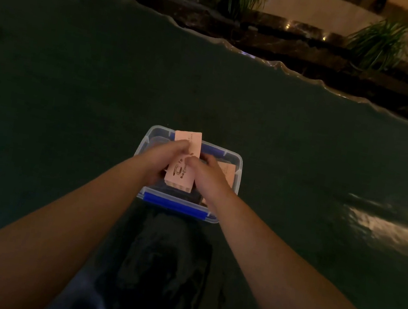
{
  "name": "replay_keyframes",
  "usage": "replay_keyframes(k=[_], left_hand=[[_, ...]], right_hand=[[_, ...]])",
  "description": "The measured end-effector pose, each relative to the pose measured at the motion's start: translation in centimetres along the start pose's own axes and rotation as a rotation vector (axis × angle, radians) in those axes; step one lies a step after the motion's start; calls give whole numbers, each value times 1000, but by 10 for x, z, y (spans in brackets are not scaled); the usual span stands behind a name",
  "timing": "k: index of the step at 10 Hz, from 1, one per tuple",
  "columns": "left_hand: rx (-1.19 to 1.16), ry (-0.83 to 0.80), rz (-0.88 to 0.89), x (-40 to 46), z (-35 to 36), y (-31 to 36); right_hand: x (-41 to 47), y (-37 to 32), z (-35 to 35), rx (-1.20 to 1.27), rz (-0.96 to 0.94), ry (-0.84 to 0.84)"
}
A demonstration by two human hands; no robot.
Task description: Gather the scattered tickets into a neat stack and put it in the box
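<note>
Holding a stack of pink tickets [182,169] between them, the left hand [162,161] and right hand [207,174] are both closed on its long edges, thumbs on top. Directly beneath the grip sits the clear box [239,159] with blue latches on the dark table [74,95]. Just right of the grip, under the right hand, another pink ticket [228,172] lies inside the box.

The scene is dim and grainy, with warm light only at the far right. A glare patch [387,229] shines on the dark table [72,108] at right. Wide-angle distortion bends the edges, and near corners are blurred.
</note>
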State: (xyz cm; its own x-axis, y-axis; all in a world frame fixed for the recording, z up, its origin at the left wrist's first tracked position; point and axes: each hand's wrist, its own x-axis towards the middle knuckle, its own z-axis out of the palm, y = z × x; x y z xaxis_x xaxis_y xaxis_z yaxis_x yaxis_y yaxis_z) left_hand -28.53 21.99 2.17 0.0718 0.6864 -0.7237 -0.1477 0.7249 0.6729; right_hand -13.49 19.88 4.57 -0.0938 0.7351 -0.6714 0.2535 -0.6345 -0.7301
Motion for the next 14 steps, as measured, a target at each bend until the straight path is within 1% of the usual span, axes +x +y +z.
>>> replay_keyframes(k=[1, 2, 4, 5, 7, 9, 11, 12, 13, 14], left_hand=[[31, 2, -30, 9, 3, -4], [82, 30, -42, 19, 9, -10], [126, 108, -51, 27, 16, -17], [128, 129, -33, 28, 19, -20], [180, 218, 13, 31, 24, -28], [234, 228, 41, 30, 28, -32], [212, 181, 24, 22, 28, -26], [239, 210, 10, 20, 27, -23], [278, 206, 14, 17, 23, -20], [495, 236, 156, 4, 17, -16]], right_hand=[[6, 4, 7, -20, 41, 35], [16, 9, 14, -92, 100, 64], [26, 12, 19, -78, 156, 82], [28, 13, 20, -50, 164, 87], [26, 13, 22, -78, 163, 96], [26, 14, 25, -143, 157, 143], [22, 10, 24, -208, 89, 207], [14, 9, 24, -268, 22, 233], [4, 11, 19, -296, -32, 227], [-11, 11, 1, -322, -155, 238]])
